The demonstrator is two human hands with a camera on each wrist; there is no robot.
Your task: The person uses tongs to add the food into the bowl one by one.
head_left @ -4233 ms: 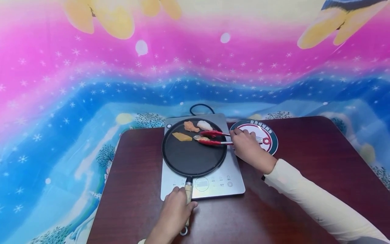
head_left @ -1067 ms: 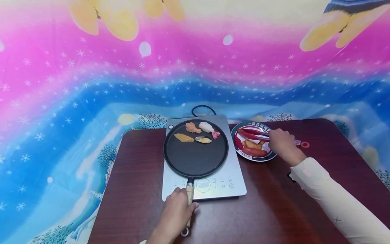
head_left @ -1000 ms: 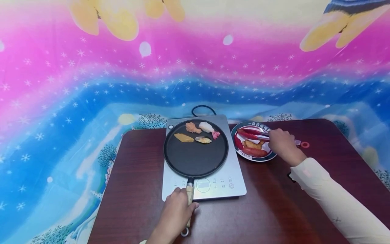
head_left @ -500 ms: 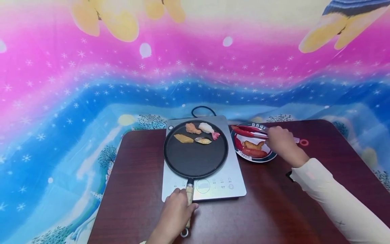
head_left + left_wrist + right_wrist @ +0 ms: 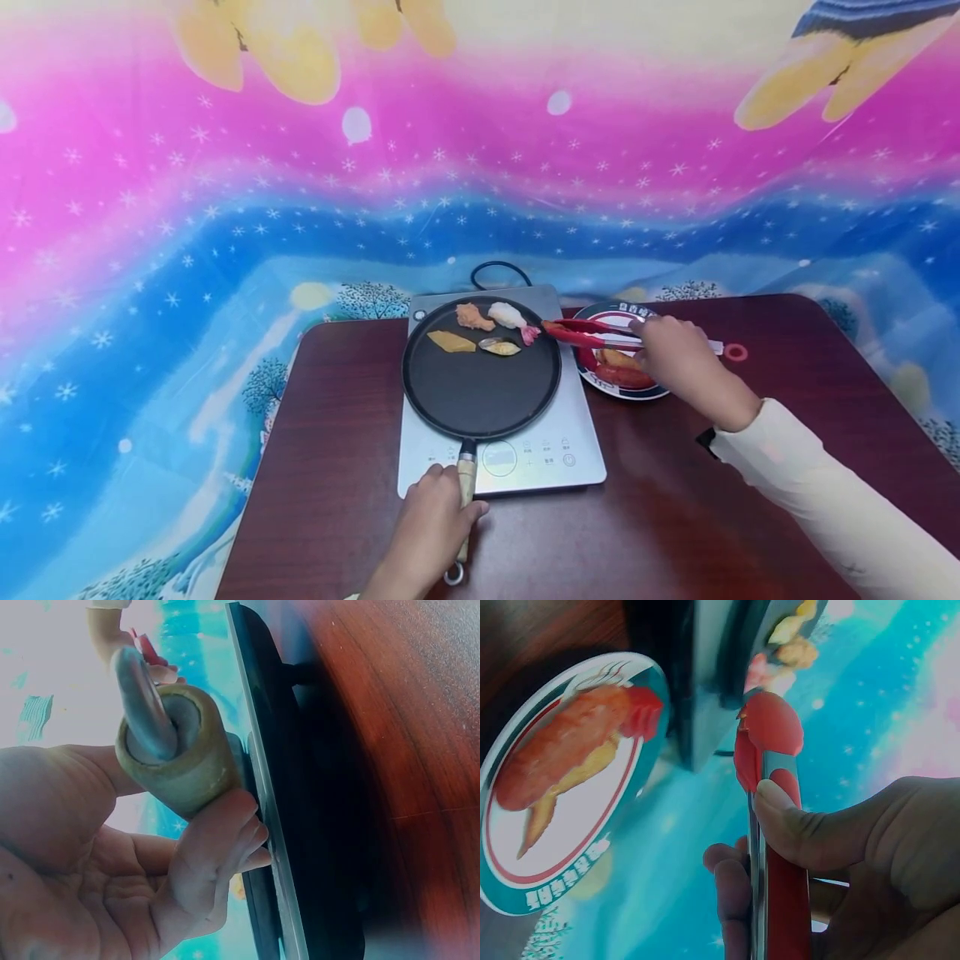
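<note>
A: where are the red tongs [image 5: 588, 340] at?
B: head view, tips over the 2 o'clock edge of the frying pan [image 5: 480, 392], long axis roughly 3-to-9, pointing at 9. right hand [image 5: 681, 357] has its fingers curled snug around them
A: and the left hand [image 5: 431, 512]?
B: fingers wrapped round the pan handle [image 5: 467, 477], which points to 6 o'clock

By count: 1 bare left hand [image 5: 432, 512], 1 bare right hand [image 5: 682, 358]; 1 pair of red-and-silver tongs [image 5: 786, 900]; 1 round black pan [image 5: 480, 392]; 1 flat silver cooktop [image 5: 536, 471]; 1 round green-rimmed white plate [image 5: 577, 823]; 4 variously orange-brown, white-and-pink and yellowish food pieces [image 5: 452, 342] in the pan; at least 3 reddish or golden-brown pieces [image 5: 562, 746] on the plate.
</note>
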